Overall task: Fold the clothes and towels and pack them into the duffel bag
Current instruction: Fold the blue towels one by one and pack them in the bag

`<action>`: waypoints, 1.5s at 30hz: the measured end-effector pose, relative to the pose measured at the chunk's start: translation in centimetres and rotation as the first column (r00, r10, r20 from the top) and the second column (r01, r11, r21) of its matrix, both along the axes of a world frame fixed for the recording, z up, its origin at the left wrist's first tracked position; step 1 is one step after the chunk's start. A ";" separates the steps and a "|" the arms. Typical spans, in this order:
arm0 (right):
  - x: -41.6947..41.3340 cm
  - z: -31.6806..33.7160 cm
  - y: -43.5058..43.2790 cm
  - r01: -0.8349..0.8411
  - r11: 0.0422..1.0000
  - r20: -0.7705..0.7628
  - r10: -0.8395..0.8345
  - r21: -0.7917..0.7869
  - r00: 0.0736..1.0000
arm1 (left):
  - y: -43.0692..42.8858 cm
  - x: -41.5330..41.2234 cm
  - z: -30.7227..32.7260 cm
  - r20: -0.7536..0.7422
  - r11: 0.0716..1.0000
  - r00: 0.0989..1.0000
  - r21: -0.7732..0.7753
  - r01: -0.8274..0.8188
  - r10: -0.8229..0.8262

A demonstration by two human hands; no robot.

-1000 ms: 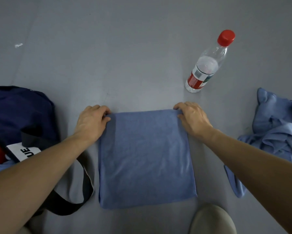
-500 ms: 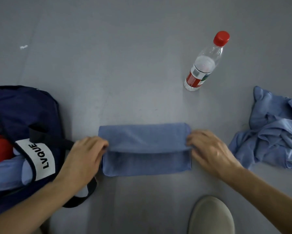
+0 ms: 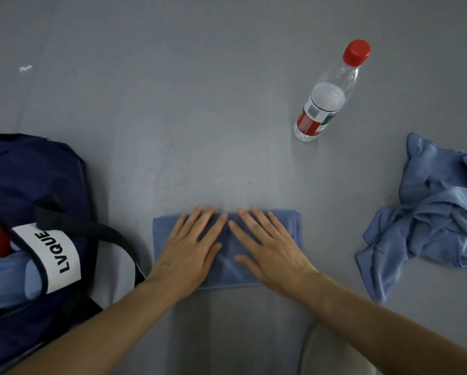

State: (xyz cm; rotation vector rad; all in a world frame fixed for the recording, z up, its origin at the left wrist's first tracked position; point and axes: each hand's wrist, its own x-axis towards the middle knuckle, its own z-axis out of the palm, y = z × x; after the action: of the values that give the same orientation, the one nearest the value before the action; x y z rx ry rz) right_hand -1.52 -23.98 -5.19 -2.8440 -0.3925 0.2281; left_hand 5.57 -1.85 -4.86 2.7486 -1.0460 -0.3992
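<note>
The towel lies on the floor as a narrow folded band, straight ahead of the person, between the bag on the left and the loose clothes on the right. Both hands rest flat on it. The left hand and right hand have straight, spread fingers with tips almost meeting at the middle, and they grip nothing.

The step appears to be pressing the fold flat. To do it well, I would sweep both palms from the middle out to the 2 short ends, so trapped air and wrinkles leave at the sides instead of bunching under the wrists. The far right corner shows stacked layers, so those edges probably need a check for alignment before the towel is lifted.

The band looks long for the bag's opening, where red and pale blue items already sit, so 1 more fold end to end may suit it. The bag's strap lies just beside the towel's left end, and a lift from underneath with both hands would likely avoid catching it. The bottle stands well apart.
</note>
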 end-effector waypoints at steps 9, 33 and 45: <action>2.3 -2.6 -3.6 0.011 0.990 -0.056 -0.019 -0.140 0.998 | -1.0 2.8 -3.1 0.000 0.987 0.995 0.123 -0.103 0.104; 5.4 2.9 -9.3 0.244 0.968 0.193 -0.252 0.063 0.948 | 1.3 8.7 2.6 0.109 0.939 0.956 -0.246 -0.239 0.272; -0.3 3.5 -7.0 -0.011 0.995 -0.003 0.010 -0.095 1.000 | 4.8 -0.7 1.4 0.065 0.985 0.998 0.169 -0.036 0.026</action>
State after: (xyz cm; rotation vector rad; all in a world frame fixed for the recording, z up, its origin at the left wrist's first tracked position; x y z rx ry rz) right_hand -1.83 -31.03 -1.67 -2.9351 -0.4065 0.2595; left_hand 4.88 2.98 -3.47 2.9425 -1.0268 -0.4186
